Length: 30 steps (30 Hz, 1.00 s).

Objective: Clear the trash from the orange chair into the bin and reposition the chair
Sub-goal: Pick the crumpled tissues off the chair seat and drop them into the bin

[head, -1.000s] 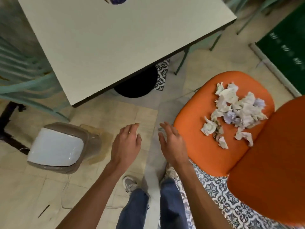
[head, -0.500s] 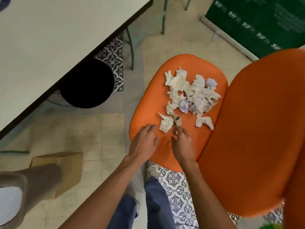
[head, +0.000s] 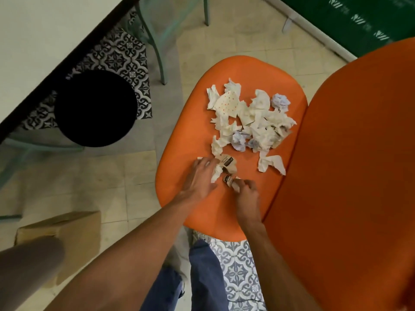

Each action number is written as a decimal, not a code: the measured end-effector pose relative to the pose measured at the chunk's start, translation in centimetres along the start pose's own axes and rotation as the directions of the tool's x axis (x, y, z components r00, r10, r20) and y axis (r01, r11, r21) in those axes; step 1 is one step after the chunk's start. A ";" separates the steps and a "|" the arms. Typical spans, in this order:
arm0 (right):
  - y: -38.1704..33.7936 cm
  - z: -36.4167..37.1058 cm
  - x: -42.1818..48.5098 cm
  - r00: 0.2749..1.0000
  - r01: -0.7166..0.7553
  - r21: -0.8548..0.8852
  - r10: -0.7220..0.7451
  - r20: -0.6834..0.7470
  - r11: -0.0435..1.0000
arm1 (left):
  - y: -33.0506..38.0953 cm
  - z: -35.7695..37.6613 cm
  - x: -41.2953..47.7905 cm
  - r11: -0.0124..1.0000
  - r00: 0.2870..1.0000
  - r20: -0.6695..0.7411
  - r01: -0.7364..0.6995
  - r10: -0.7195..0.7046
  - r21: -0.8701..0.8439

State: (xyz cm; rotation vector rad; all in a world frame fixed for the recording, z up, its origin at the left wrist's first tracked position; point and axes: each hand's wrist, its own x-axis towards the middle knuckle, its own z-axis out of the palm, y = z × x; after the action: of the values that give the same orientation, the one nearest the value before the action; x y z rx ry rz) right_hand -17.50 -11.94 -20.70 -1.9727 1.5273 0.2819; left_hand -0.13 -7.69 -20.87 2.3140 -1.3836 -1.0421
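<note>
The orange chair's seat (head: pixel 184 135) lies below me, its backrest (head: pixel 350 176) to the right. A heap of crumpled white and bluish paper scraps (head: pixel 256 122) covers the seat's far half. My left hand (head: pixel 199 178) rests on the seat's near part, fingers spread over a white scrap (head: pixel 216 172). My right hand (head: pixel 246 194) pinches a small printed paper wad (head: pixel 229 181) just beside it. The grey-brown bin (head: pixel 29 270) shows only partly at the bottom left corner.
A white table (head: pixel 45 37) with a dark edge fills the upper left, a round black stool or base (head: pixel 95 108) under it. A teal chair leg (head: pixel 155 48) stands behind the seat. A cardboard box (head: pixel 67 230) sits by the bin. A green board (head: pixel 350 16) lies at upper right.
My view swung right from the bin to the chair. Both hands moved onto the seat: the right now pinches a paper wad, the left covers a scrap.
</note>
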 end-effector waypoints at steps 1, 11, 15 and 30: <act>0.1 0.3 0.2 1.000 0.001 0.014 -0.001 -0.009 1.000 | -0.2 0.5 -0.1 1.000 1.000 -0.021 -0.007 0.007 0.009; -0.3 1.2 0.4 0.996 -0.063 0.043 0.065 -0.057 0.997 | -1.1 1.4 -0.9 1.000 0.993 -0.119 0.010 -0.013 -0.025; -0.6 1.0 -0.3 0.989 -0.094 0.077 0.102 -0.106 0.993 | -1.6 -0.2 -2.0 0.993 0.982 -0.186 0.015 -0.036 -0.114; -16.4 -1.0 -10.7 0.890 0.351 0.182 -0.267 -0.369 0.918 | -10.6 -10.9 -17.4 0.940 0.824 -0.521 0.040 -0.223 -0.339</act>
State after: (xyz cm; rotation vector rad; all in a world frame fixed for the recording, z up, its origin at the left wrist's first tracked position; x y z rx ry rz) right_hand -5.76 -1.73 -8.79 -2.0959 1.3322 -0.3849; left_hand 9.29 10.91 -10.99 2.2323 -0.7722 -0.4955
